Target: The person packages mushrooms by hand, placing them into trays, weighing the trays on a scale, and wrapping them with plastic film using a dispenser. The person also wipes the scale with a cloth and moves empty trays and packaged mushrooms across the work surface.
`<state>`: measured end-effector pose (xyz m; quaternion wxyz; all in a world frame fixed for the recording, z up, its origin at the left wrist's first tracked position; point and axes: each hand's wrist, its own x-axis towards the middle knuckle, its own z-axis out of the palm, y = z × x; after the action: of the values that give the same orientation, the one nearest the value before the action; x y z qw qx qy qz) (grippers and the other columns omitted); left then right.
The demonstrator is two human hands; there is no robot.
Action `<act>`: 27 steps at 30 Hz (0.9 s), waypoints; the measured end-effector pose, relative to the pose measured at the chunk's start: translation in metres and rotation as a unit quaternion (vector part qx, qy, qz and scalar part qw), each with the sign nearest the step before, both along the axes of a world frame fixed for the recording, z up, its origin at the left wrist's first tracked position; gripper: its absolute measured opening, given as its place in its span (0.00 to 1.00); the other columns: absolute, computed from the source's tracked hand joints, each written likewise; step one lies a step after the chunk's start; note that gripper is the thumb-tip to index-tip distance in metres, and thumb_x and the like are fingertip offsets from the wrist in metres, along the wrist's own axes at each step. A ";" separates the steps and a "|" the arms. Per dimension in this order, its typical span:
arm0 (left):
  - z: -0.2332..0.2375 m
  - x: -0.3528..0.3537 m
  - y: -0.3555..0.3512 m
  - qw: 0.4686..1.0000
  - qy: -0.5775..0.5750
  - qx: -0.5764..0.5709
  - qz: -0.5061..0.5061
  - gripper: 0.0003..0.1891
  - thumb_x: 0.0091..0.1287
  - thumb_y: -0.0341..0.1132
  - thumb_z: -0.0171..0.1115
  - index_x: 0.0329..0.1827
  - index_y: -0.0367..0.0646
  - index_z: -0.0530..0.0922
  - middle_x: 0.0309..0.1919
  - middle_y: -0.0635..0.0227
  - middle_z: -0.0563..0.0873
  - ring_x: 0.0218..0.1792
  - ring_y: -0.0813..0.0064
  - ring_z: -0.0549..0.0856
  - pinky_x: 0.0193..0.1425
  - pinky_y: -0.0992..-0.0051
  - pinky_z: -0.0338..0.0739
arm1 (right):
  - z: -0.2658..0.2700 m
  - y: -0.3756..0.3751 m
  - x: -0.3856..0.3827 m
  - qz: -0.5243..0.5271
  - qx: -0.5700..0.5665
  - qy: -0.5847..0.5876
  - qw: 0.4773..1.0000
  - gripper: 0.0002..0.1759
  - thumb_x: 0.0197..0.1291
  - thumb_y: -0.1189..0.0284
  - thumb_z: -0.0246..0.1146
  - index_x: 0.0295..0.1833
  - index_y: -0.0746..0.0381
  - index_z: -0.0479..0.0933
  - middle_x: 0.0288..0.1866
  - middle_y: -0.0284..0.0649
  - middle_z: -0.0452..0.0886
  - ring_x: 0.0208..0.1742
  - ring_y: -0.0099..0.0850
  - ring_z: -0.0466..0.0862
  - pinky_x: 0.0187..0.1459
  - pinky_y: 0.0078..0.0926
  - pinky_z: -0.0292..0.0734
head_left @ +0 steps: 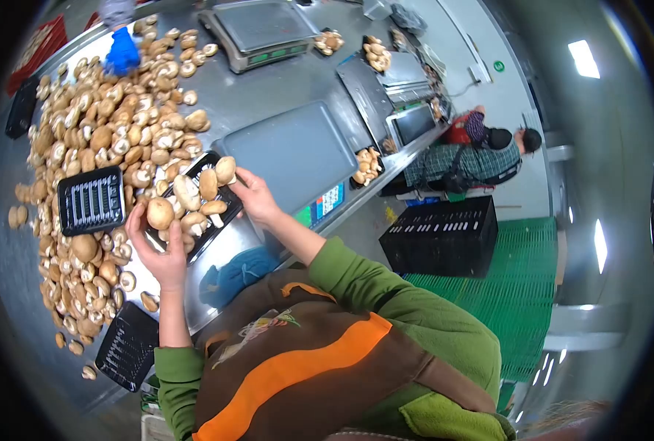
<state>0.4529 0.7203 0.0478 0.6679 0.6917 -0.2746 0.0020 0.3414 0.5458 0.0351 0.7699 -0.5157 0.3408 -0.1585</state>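
A black tray (227, 204) partly filled with brown mushrooms (187, 192) is between my two hands, over the edge of a large mushroom pile (121, 121). My left hand (158, 253) is curved round the tray's near left side, with a round mushroom (160, 213) at its fingers. On the tray's right side, my right hand (255, 197) has its fingertips beside a mushroom (225, 170) at the top; whether it pinches that mushroom or the rim is unclear. An empty black tray (91, 201) lies on the pile to the left.
A scale with a grey platform (290, 158) stands right of the pile, another scale (261, 33) behind it. A blue-gloved hand (123, 53) of a co-worker is at the pile's far end. Blue cloth (238, 275) and a black tray (128, 345) lie nearer. Two people (466, 163) stand right.
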 end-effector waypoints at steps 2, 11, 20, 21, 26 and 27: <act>0.013 -0.007 -0.020 0.998 -0.030 0.026 -0.039 0.31 0.59 0.33 0.65 0.64 0.34 0.64 0.60 0.53 0.71 0.62 0.59 0.70 0.69 0.63 0.59 | 0.010 -0.023 -0.019 -0.030 -0.023 0.001 0.999 0.17 0.68 0.66 0.55 0.59 0.59 0.72 0.30 0.29 0.80 0.17 0.13 0.73 0.14 0.11 0.65; -0.011 -0.062 -0.122 0.958 -0.164 0.181 -0.148 0.45 0.48 0.49 0.76 0.67 0.38 0.63 0.65 0.50 0.66 0.70 0.51 0.60 0.72 0.53 0.52 | -0.022 -0.097 -0.094 -0.108 -0.314 0.123 0.935 0.19 0.64 0.67 0.57 0.57 0.63 0.71 0.47 0.40 0.78 0.43 0.29 0.79 0.42 0.34 0.78; -0.004 -0.047 -0.097 0.985 -0.041 0.102 -0.133 0.44 0.53 0.44 0.74 0.69 0.38 0.59 0.70 0.52 0.59 0.72 0.57 0.58 0.74 0.59 0.53 | 0.055 -0.106 -0.152 0.191 -0.440 0.450 0.753 0.23 0.58 0.55 0.59 0.51 0.60 0.79 0.48 0.47 0.82 0.51 0.43 0.80 0.52 0.38 0.75; -0.010 -0.041 -0.091 0.991 0.001 0.082 -0.110 0.39 0.57 0.40 0.71 0.69 0.37 0.60 0.70 0.52 0.59 0.71 0.58 0.60 0.73 0.60 0.55 | 0.062 -0.109 -0.165 0.177 -0.425 0.423 0.781 0.23 0.57 0.54 0.59 0.49 0.60 0.80 0.46 0.46 0.83 0.50 0.43 0.82 0.50 0.38 0.77; -0.030 -0.027 -0.060 0.991 0.129 -0.011 -0.017 0.29 0.67 0.36 0.62 0.66 0.34 0.61 0.62 0.52 0.69 0.63 0.62 0.70 0.67 0.65 0.66 | 0.066 -0.108 -0.214 0.096 -0.440 0.436 0.779 0.22 0.57 0.57 0.60 0.51 0.61 0.79 0.45 0.46 0.84 0.48 0.42 0.82 0.50 0.35 0.76; -0.036 -0.024 -0.054 0.990 0.141 -0.011 -0.017 0.29 0.67 0.37 0.62 0.66 0.34 0.62 0.62 0.52 0.69 0.62 0.63 0.71 0.66 0.66 0.66 | 0.066 -0.106 -0.218 0.086 -0.431 0.439 0.784 0.22 0.57 0.57 0.61 0.50 0.61 0.80 0.45 0.46 0.84 0.48 0.42 0.82 0.50 0.35 0.76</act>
<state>0.4288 0.6659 0.0122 0.7073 0.6730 -0.1897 -0.1042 0.1231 0.4399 0.1014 0.2453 -0.8348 0.4925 0.0214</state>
